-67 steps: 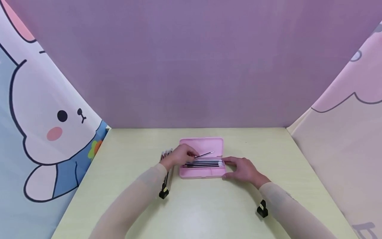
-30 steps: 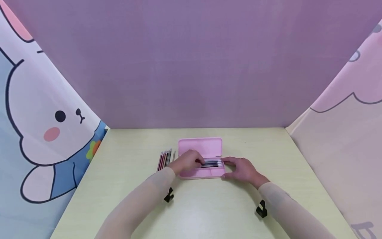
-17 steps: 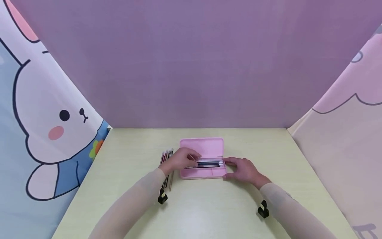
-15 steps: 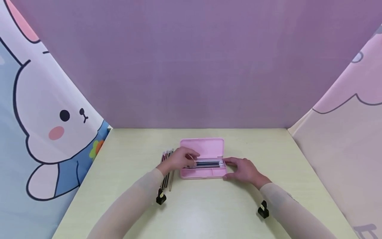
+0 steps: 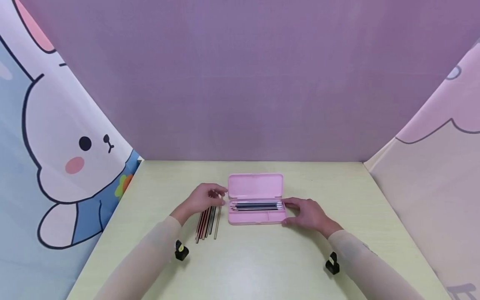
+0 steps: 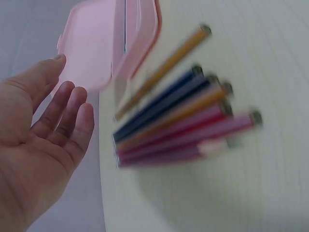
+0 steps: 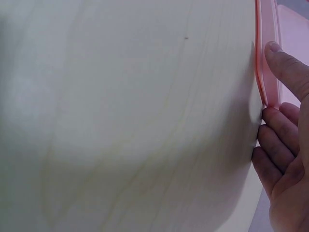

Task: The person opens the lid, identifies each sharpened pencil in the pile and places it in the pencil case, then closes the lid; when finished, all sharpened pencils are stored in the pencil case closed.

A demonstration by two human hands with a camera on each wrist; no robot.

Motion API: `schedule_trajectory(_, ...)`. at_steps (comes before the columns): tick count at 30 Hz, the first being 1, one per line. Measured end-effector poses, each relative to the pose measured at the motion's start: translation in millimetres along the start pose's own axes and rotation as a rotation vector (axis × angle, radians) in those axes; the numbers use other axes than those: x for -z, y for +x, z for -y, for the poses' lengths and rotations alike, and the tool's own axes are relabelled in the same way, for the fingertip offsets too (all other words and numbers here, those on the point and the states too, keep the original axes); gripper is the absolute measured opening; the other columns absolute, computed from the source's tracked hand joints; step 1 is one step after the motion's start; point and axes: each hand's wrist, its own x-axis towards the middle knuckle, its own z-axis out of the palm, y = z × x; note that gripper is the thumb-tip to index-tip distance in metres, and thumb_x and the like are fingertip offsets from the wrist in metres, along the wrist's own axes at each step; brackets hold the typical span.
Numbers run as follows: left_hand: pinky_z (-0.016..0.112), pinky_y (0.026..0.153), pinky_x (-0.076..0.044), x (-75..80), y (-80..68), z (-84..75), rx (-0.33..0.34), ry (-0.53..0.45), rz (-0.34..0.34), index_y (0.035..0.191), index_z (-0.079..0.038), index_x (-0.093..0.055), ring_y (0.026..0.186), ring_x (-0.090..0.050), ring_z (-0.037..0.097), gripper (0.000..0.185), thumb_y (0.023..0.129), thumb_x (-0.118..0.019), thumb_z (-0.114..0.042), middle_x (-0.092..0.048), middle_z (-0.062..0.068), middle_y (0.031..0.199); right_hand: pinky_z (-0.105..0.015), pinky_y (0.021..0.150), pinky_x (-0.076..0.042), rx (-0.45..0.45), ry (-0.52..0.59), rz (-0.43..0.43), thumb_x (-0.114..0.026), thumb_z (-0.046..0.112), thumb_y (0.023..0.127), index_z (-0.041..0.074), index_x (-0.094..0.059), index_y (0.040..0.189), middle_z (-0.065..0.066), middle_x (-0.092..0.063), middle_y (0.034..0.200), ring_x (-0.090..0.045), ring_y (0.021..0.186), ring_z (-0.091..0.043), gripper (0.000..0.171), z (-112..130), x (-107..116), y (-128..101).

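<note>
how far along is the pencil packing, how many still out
Partly done. Several dark pencils already lie in the open pink plastic pencil case. In hand: the left hand hovers open and empty over the loose coloured pencils on the pale green table, while the right hand steadies the case's right end. Left: about seven loose pencils in the blurred wrist view, and the lid is open.

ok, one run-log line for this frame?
left hand: open, over loose coloured pencils | right hand: steadying open pink plastic pencil case | pencils in case
</note>
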Motion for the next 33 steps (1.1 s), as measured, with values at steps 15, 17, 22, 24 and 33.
schedule_trajectory(15, 0.036, 0.072, -0.061, 30.6, -31.5, 58.4, 0.145, -0.048, -0.045, 0.126, -0.004, -0.070, 0.092, -0.067, 0.021, 0.037, 0.090, -0.074, -0.007, -0.070, 0.014, 0.112, -0.064, 0.116, -0.036, -0.009, 0.001, -0.003, -0.089, 0.055, 0.072, 0.028, -0.061, 0.143, 0.003, -0.068, 0.136, -0.056, 0.136, -0.034, 0.082, 3.1, -0.1, -1.8)
schedule_trajectory(17, 0.033, 0.072, -0.060, 30.5, -33.1, 62.1, 0.152, -0.036, -0.045, 0.126, -0.002, -0.070, 0.093, -0.067, 0.021, 0.038, 0.088, -0.075, -0.007, -0.070, 0.014, 0.111, -0.064, 0.116, -0.035, -0.014, 0.003, 0.001, -0.089, 0.054, 0.072, 0.029, -0.060, 0.144, 0.003, -0.068, 0.137, -0.056, 0.136, -0.034, 0.082, 2.9, -0.6, -2.1)
schedule_trajectory(22, 0.031, 0.076, -0.058, 27.3, -34.6, 67.2, 0.168, -0.010, -0.038, 0.123, -0.003, -0.071, 0.095, -0.066, 0.020, 0.038, 0.086, -0.077, -0.009, -0.072, 0.011, 0.108, -0.063, 0.114, -0.039, -0.017, 0.010, -0.003, -0.089, 0.056, 0.071, 0.030, -0.061, 0.143, 0.004, -0.068, 0.136, -0.057, 0.135, -0.033, 0.081, 1.3, -2.5, -2.0)
schedule_trajectory(24, 0.032, 0.079, -0.057, 25.7, -34.6, 67.7, 0.167, 0.005, -0.038, 0.123, -0.003, -0.071, 0.095, -0.065, 0.020, 0.038, 0.086, -0.077, -0.009, -0.072, 0.009, 0.107, -0.063, 0.114, -0.039, -0.016, 0.013, -0.005, -0.089, 0.057, 0.070, 0.031, -0.061, 0.142, 0.004, -0.069, 0.135, -0.057, 0.135, -0.033, 0.081, 0.6, -3.2, -1.9)
schedule_trajectory(33, 0.039, 0.088, -0.055, 20.6, -34.1, 65.9, 0.186, 0.038, -0.054, 0.126, -0.006, -0.072, 0.096, -0.064, 0.019, 0.040, 0.087, -0.078, -0.013, -0.071, 0.004, 0.108, -0.062, 0.117, -0.034, -0.020, 0.002, -0.006, -0.088, 0.059, 0.070, 0.033, -0.061, 0.141, 0.006, -0.069, 0.134, -0.057, 0.135, -0.031, 0.081, -0.8, -3.9, 0.2)
